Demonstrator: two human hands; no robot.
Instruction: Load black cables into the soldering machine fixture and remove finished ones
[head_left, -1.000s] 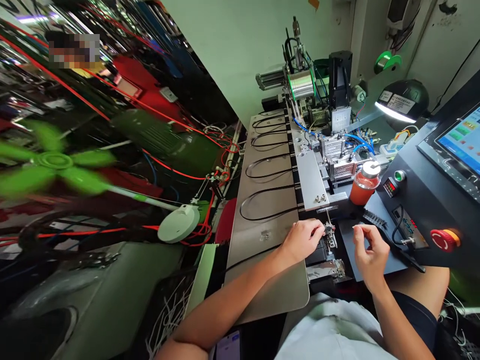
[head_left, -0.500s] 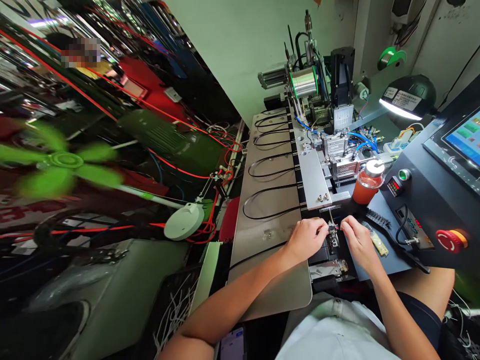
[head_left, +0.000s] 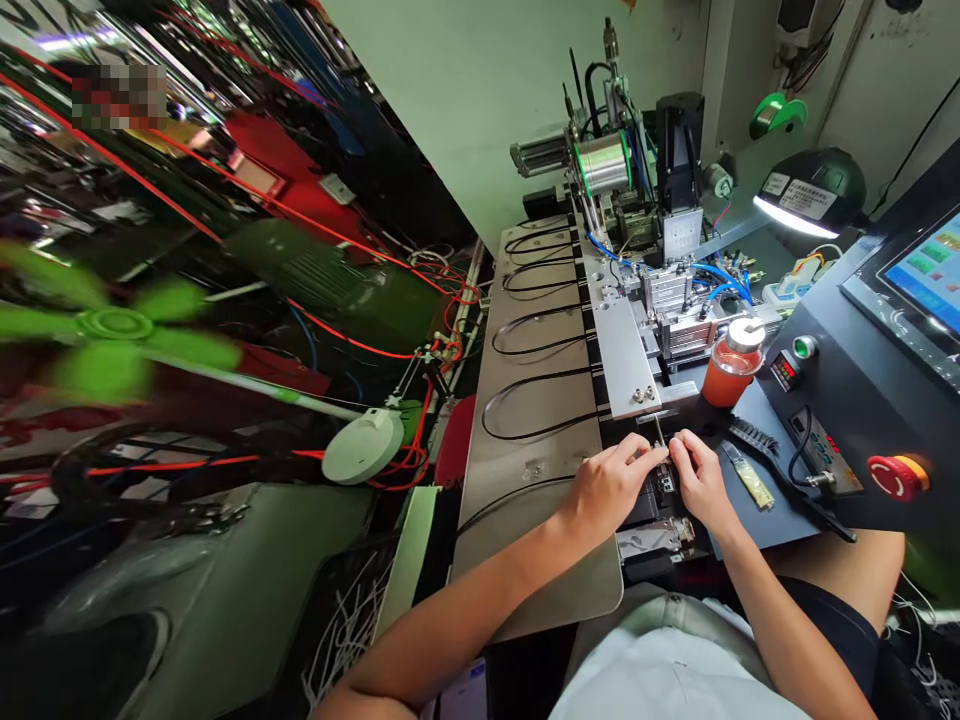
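Observation:
My left hand [head_left: 609, 484] is closed in a pinch over a small metal fixture [head_left: 666, 482] at the near end of the machine's track. My right hand [head_left: 699, 474] is closed too, its fingertips close against those of the left at the fixture. Whatever lies between the fingertips is too small to make out. A black cable [head_left: 517, 490] runs across the metal plate [head_left: 540, 560] and disappears beneath my left hand. Just beyond my fingers is the flat aluminium bar [head_left: 626, 350] of the machine.
Several looped black cables [head_left: 540, 390] lie along the plate. Right of my hands are a jar of red liquid [head_left: 731, 370], a black brush [head_left: 772, 450], a smaller flat brush [head_left: 748, 478] and a red stop button [head_left: 896, 478]. A green fan [head_left: 116, 325] spins at left.
My two hands have come together over the fixture, closing the gap between their fingertips. My left fingers have stretched rightward. The whole view has shifted slightly.

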